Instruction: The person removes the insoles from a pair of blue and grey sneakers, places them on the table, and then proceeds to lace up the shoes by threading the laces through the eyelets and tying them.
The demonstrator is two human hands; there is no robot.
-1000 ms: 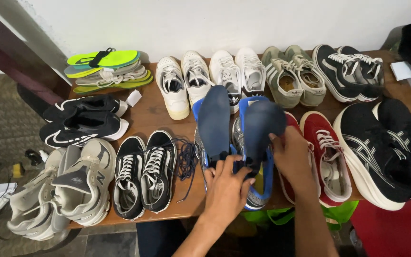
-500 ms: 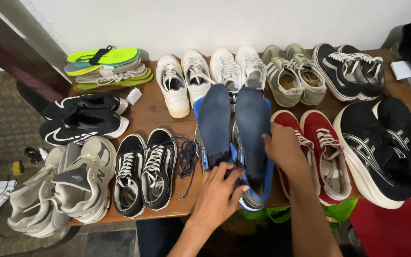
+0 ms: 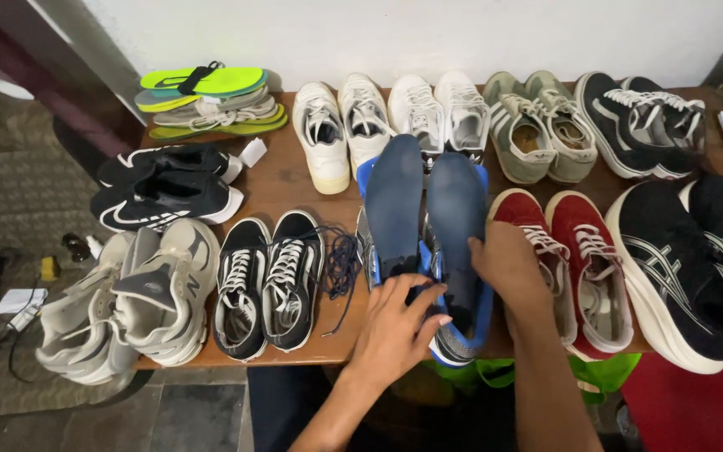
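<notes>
Head view: two blue insoles (image 3: 424,209) are laid over blue shoes (image 3: 453,335) mid-table (image 3: 282,180). Left hand (image 3: 395,322) pinches one heel; right hand (image 3: 508,264) grips the other, steadying them.

Even, soft indoor light; sharp overall.
Short, faint shadows under shoes on the counter (image 3: 286,180); white wall (image 3: 428,33) bright without glare; edges bow slightly, floor dimmer.
</notes>
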